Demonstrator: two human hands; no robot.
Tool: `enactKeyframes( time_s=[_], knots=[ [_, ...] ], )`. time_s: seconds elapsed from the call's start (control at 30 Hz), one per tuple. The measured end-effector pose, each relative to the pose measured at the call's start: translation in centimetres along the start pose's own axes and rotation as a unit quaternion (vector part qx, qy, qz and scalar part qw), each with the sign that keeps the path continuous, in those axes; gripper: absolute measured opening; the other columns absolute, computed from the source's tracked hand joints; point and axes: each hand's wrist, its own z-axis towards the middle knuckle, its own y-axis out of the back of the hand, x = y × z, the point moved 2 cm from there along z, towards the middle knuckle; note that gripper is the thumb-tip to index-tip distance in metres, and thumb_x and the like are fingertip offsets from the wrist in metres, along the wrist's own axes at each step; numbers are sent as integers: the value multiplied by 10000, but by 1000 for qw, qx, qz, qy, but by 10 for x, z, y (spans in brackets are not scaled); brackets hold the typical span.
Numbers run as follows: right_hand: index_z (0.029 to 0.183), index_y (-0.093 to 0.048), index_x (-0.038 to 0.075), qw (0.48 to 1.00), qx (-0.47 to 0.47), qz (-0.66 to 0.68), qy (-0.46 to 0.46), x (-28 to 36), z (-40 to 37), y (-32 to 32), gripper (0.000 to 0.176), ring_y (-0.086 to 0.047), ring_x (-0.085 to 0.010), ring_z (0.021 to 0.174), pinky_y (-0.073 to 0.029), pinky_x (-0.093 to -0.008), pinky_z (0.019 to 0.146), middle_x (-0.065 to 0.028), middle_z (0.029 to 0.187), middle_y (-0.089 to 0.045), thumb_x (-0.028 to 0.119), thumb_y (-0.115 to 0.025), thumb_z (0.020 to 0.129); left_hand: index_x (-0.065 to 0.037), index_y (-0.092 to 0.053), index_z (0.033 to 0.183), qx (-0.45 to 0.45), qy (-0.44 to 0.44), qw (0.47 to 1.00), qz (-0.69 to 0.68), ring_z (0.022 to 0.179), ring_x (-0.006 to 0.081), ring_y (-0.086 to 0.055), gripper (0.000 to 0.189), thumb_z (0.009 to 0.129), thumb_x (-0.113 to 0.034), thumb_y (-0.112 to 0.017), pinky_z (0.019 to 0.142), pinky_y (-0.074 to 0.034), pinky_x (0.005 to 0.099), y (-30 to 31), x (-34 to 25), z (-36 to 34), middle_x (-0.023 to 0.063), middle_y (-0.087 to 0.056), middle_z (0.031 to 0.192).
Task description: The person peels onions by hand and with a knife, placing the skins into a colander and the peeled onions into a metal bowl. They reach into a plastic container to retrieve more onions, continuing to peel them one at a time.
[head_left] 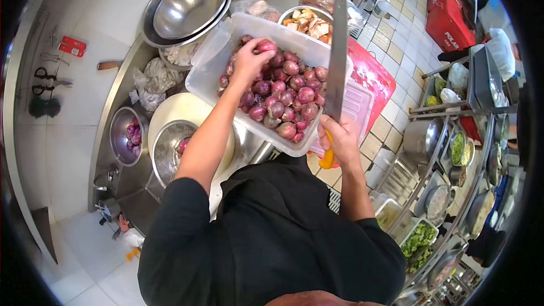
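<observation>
My left hand point(250, 63) is closed on a red onion point(265, 46) over the upper left part of a translucent plastic bin point(198, 76). Many more red onions point(277, 88) fill the bin. In my right hand point(341, 139) is the yellow handle of a large knife point(338, 51), its long blade pointing up past the bin's right side. Left of the bin, a perforated colander point(164, 150) holds some purple onion pieces, and a metal bowl point(120, 136) beside it holds more.
Large steel bowls point(190, 8) stand at the upper left, near plastic bags point(156, 79). Behind the bin sits a bowl of peels point(309, 24). A pink board point(357, 105) and red surface point(374, 73) lie to the right. Racks with food pans point(436, 201) line the far right.
</observation>
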Motion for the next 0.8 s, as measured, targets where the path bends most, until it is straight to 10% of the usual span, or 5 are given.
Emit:
enactKeyframes(
  time_s=[0.07,0.13,0.27,0.47,0.8],
  knots=[
    [992,-629,15,998,45,-45,2,8,1,-25,166,-466,-71,474,-362,-232,445,-9,659,-551,166,-570,960,-25,-546,1310,-5,26,953,-301,947,299,-675,475,845,4,-638,860,-555,404,31,-21,-50,100,-623,1079],
    [845,-620,38,991,111,-76,9,9,0,-54,212,-471,-55,494,-365,-242,454,16,641,-547,219,-595,953,-10,-468,1385,5,9,950,-312,1014,289,-641,543,863,-3,-618,916,-522,403,71,-19,-101,111,-600,1114],
    [1401,-514,17,946,258,-195,-8,-4,-7,-127,536,-480,-79,702,-448,-249,679,-4,799,-560,326,-611,974,-26,-409,1464,-110,6,942,-316,1052,232,-609,590,913,-84,-612,920,-492,357,125,-14,-207,111,-610,1207],
    [1374,-541,51,862,350,-333,156,-77,-11,-208,593,-616,-384,1147,-470,-391,951,-252,1218,-636,478,-565,965,4,-569,1244,-305,-9,906,-292,980,161,-652,412,850,82,-656,831,-540,259,152,-10,-313,102,-665,1125],
    [1394,-524,70,802,404,-400,183,-117,-41,-256,563,-621,-448,1050,-482,-449,885,-309,1069,-651,458,-513,986,24,-536,1185,-399,-101,871,-268,1076,212,-641,341,868,82,-646,977,-513,342,169,8,-378,130,-655,1119]
  ],
)
